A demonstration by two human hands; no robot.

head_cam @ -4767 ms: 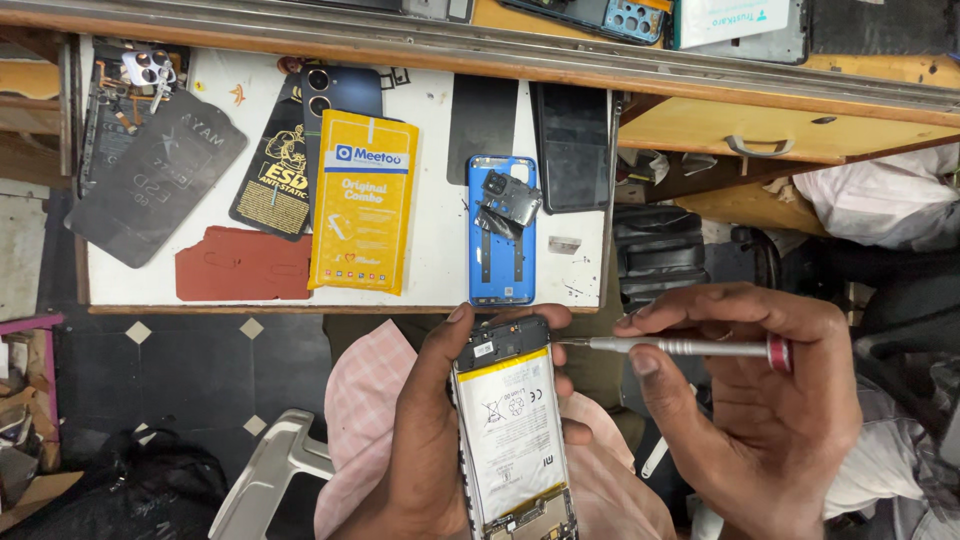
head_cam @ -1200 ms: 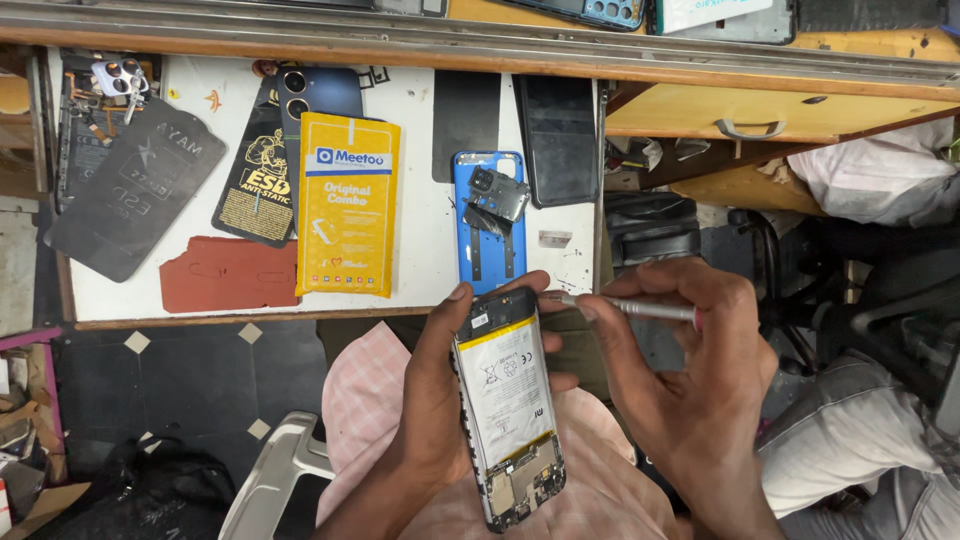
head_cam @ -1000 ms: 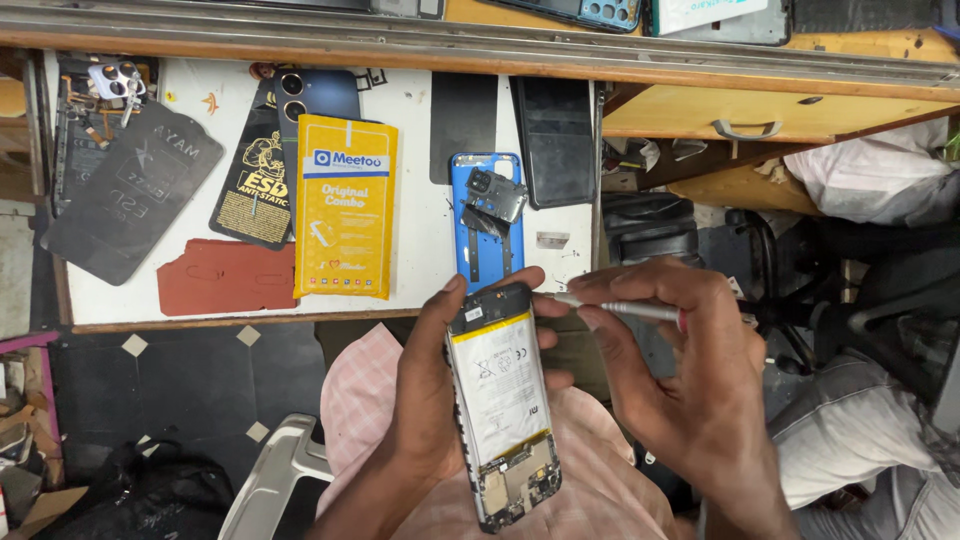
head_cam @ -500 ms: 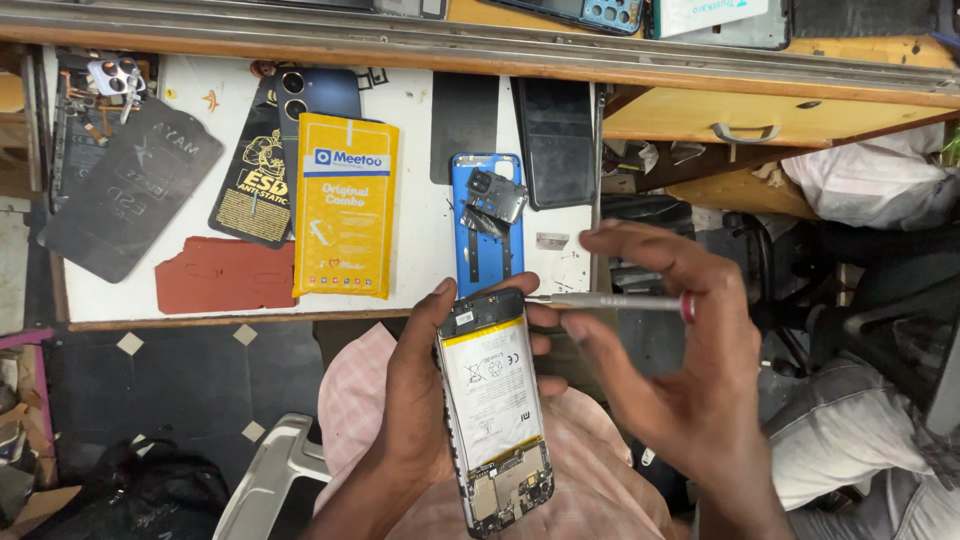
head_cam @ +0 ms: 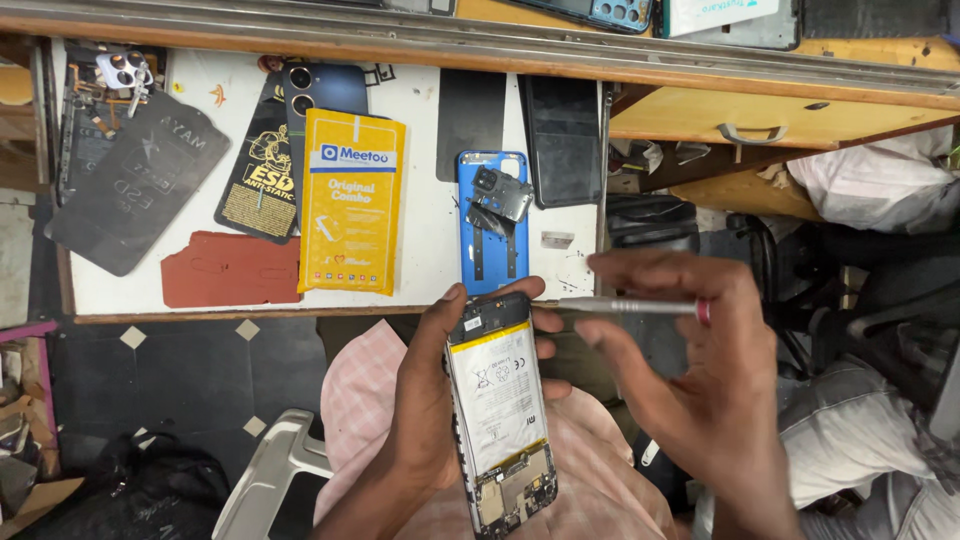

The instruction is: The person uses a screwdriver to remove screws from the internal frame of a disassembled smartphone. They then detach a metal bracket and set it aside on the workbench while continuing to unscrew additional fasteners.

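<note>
Only one view here, the head camera looking straight down. Lower middle of the frame: the left hand is wrapped around an opened phone with its back cover off, fingers closed on its edges, thumb up near the top corner. You can see the white battery filling most of the body and the bare circuit board at the bottom end. The phone sits above the lap, over a pink checked cloth, not on the bench.

Right of centre, the right hand pinches a slim silver screwdriver with a red band at its tail, fingers closed on the shaft. The tip points left and sits just beside the phone's top edge; can't tell if it's actually touching a screw.

Upper half of the frame is the white bench: a blue phone back cover with a loose camera bracket on it, a yellow packet, a red mat piece and dark anti-static bags at upper left.

What could go wrong, imo: the phone is held in mid-air, so a slip of the driver could gouge the battery or scratch the board. Any screw coming loose would probably drop into the cloth or onto the floor.
</note>
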